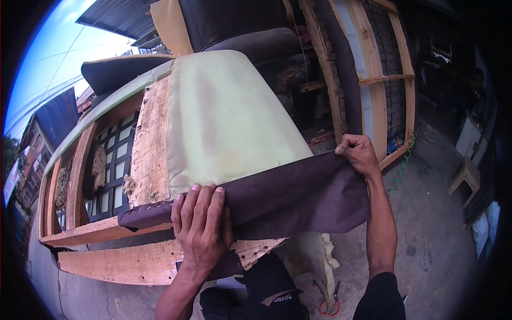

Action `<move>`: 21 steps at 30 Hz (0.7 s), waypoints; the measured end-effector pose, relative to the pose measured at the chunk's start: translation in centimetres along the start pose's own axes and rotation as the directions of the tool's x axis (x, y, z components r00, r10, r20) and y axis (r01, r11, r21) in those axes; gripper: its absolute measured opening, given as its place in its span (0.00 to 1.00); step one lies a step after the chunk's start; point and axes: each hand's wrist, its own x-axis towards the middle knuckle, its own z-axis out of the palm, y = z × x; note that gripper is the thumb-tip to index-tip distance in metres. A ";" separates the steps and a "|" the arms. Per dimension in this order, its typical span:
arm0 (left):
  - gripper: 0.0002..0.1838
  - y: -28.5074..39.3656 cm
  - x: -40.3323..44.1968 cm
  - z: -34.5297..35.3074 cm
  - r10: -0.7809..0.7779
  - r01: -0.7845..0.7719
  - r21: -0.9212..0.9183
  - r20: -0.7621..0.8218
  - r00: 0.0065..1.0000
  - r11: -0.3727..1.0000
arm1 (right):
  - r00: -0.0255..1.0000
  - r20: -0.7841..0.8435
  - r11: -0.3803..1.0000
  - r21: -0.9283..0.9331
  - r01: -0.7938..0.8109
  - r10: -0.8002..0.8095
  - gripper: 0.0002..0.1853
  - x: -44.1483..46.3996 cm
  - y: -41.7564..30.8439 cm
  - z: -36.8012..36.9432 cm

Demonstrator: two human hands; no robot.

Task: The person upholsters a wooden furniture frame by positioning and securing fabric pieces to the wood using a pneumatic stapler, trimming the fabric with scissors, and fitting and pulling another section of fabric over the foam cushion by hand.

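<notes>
A wooden furniture frame fills the middle of the view, with pale green foam padding over its side. Across the foam's lower edge lies a strip of dark purple-brown upholstery fabric. My left hand rests flat on this fabric, fingers stretched out over its upper edge beside the foam corner. At the strip's far right end, my right hand pinches the fabric's top corner between thumb and fingers. Left of my left hand, a row of staples runs along the fabric on the wooden rail.
Red-handled scissors lie on the concrete floor below, near a foam offcut. Another wooden frame stands at the right with a green coiled hose. Dark upholstered pieces are behind. A plastic stool stands farther right.
</notes>
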 end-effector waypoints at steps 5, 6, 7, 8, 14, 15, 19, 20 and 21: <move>0.21 0.2 -0.1 0.1 -0.020 0.020 -0.003 0.019 1.000 1.000 | 0.998 0.051 0.998 -0.064 -0.017 0.021 0.24 -0.4 2.8 1.4; 0.21 0.3 -0.1 0.0 -0.027 0.027 0.007 0.022 0.999 1.000 | 0.999 0.024 0.995 -0.090 0.043 -0.041 0.26 -0.3 4.4 1.6; 0.21 0.5 0.0 0.0 -0.035 0.035 0.017 0.026 0.999 0.999 | 0.999 0.017 0.995 -0.091 0.038 -0.036 0.26 -0.2 5.7 1.7; 0.21 0.6 -0.1 0.0 -0.039 0.038 0.027 0.036 0.999 0.999 | 0.999 -0.027 0.997 -0.059 0.041 -0.043 0.27 -0.2 7.0 2.0; 0.22 0.6 -0.4 0.9 -0.013 0.011 0.101 0.017 1.000 0.995 | 0.940 -0.192 0.917 -0.341 0.207 -0.284 0.34 0.6 8.6 3.4; 0.24 0.5 -0.5 0.9 -0.007 0.006 0.129 0.006 1.000 0.992 | 0.939 -0.200 0.921 -0.334 0.202 -0.279 0.34 0.8 8.2 3.2; 0.28 0.3 -0.6 1.0 0.013 -0.015 0.148 0.010 1.000 0.989 | 0.824 -0.252 0.750 -0.600 0.279 -0.508 0.34 2.0 7.5 3.6; 0.28 0.4 -0.6 1.1 0.015 -0.017 0.142 0.012 1.000 0.990 | 0.834 -0.214 0.736 -0.612 0.290 -0.508 0.33 2.1 7.6 4.0; 0.29 0.5 -0.6 1.2 0.014 -0.014 0.154 0.003 1.000 0.988 | 0.844 -0.179 0.722 -0.623 0.301 -0.506 0.33 2.0 7.9 4.2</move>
